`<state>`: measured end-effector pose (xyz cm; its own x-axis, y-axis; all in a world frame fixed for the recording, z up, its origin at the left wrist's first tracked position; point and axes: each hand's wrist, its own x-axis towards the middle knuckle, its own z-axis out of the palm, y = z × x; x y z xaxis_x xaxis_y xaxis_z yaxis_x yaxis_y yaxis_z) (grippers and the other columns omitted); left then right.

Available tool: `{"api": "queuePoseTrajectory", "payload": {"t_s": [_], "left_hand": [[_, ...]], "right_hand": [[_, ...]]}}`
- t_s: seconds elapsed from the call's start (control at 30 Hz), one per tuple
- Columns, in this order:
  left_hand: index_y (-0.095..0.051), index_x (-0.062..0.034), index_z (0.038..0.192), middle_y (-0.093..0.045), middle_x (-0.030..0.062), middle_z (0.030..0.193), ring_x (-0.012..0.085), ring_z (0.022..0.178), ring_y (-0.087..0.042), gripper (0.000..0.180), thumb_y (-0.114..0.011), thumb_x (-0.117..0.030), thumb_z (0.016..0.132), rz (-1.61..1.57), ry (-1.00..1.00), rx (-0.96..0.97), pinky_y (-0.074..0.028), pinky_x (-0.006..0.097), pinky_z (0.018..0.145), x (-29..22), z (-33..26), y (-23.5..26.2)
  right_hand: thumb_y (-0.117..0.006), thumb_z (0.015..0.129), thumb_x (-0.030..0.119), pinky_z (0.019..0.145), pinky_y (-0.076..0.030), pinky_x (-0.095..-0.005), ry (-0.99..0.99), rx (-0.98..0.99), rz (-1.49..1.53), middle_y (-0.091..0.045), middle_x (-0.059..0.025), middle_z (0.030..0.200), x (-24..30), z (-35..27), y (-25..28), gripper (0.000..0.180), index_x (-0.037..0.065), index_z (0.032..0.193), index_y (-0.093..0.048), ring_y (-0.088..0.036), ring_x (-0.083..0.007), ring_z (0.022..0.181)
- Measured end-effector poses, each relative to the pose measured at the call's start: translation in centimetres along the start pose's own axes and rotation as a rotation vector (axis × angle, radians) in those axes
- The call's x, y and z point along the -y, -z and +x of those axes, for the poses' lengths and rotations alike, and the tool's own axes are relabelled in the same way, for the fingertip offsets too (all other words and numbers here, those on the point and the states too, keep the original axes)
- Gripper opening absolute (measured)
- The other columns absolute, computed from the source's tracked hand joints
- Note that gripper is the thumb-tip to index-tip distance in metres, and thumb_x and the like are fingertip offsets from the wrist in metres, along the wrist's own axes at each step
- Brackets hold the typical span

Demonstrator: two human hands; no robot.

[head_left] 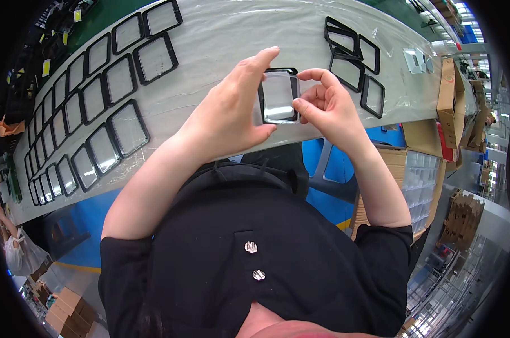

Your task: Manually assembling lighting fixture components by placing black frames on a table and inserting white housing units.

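In front of me is a black rectangular frame [295, 115] with rounded corners. A clear rectangular panel [279, 93] overlaps it, a little askew. My right hand [329, 110] pinches the panel's right edge between thumb and curled fingers. On the other side, my left hand [229, 110] is open, its thumb and index finger stretched apart beside the left edge. Its remaining fingers are hidden, so any contact underneath cannot be seen.
Rows of black frames [118, 80] lie across the table's left half. Several more frames [348, 70] lie loosely at right, some overlapping. Clear pieces [417, 61] rest near the right end. An open carton with a clear divided tray [419, 186] stands beside my right arm.
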<state>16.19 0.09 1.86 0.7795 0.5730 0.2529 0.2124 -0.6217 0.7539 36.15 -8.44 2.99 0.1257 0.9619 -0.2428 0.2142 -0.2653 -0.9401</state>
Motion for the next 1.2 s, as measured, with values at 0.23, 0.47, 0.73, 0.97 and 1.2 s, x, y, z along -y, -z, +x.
{"api": "queuePoseTrajectory", "payload": {"t_s": [0.23, 0.47, 0.73, 0.97, 1.2], "left_hand": [[-0.018, -0.0033, 0.147, -0.046, 0.0199, 0.130, 0.0298, 0.117, -0.053, 0.108, -0.080, 0.001, 0.059, -0.204, -0.163, -0.096, -0.042, 0.043, 0.101, -1.3, -2.4, 1.9], [-0.018, -0.0031, 0.147, -0.047, 0.0231, 0.129, 0.0317, 0.119, -0.052, 0.109, -0.080, 0.001, 0.058, -0.239, -0.225, -0.065, -0.041, 0.045, 0.101, -1.9, -2.9, 2.6], [-0.018, -0.0020, 0.147, -0.048, 0.0243, 0.128, 0.0327, 0.118, -0.052, 0.108, -0.081, -0.002, 0.059, -0.220, -0.276, -0.069, -0.042, 0.046, 0.101, -1.8, -3.1, 2.9], [-0.016, -0.0010, 0.147, -0.047, 0.0246, 0.128, 0.0328, 0.118, -0.052, 0.111, -0.083, -0.004, 0.059, -0.232, -0.251, -0.069, -0.043, 0.046, 0.101, -2.0, -3.3, 2.8], [-0.019, -0.0008, 0.147, -0.047, 0.0229, 0.130, 0.0314, 0.120, -0.051, 0.108, -0.083, -0.005, 0.059, -0.231, -0.216, -0.102, -0.042, 0.045, 0.103, -2.0, -3.5, 2.8]], "right_hand": [[-0.074, 0.084, 0.018, 0.070, -0.048, -0.0209, -0.037, 0.145, 0.317, -0.062, -0.0018, 0.089, 2.8, -0.7, -1.1, 0.066, 0.000, 0.135, -0.036, -0.059, -0.0075, 0.083], [-0.072, 0.080, 0.005, 0.066, -0.046, -0.0180, -0.074, 0.254, 0.381, -0.061, -0.0023, 0.080, 4.2, -0.7, -1.0, 0.067, 0.000, 0.137, -0.036, -0.056, -0.0054, 0.071], [-0.071, 0.079, 0.005, 0.065, -0.048, -0.0176, -0.055, 0.253, 0.348, -0.062, -0.0016, 0.079, 4.3, -0.5, -1.2, 0.067, 0.000, 0.137, -0.037, -0.059, -0.0056, 0.070], [-0.072, 0.078, 0.005, 0.065, -0.048, -0.0180, -0.063, 0.238, 0.330, -0.063, -0.0020, 0.078, 4.6, -0.7, -1.3, 0.067, 0.001, 0.136, -0.038, -0.059, -0.0061, 0.069], [-0.072, 0.078, 0.003, 0.064, -0.047, -0.0185, -0.072, 0.211, 0.369, -0.062, -0.0015, 0.076, 4.6, -0.2, -1.9, 0.068, 0.000, 0.136, -0.038, -0.059, -0.0062, 0.068]]}}
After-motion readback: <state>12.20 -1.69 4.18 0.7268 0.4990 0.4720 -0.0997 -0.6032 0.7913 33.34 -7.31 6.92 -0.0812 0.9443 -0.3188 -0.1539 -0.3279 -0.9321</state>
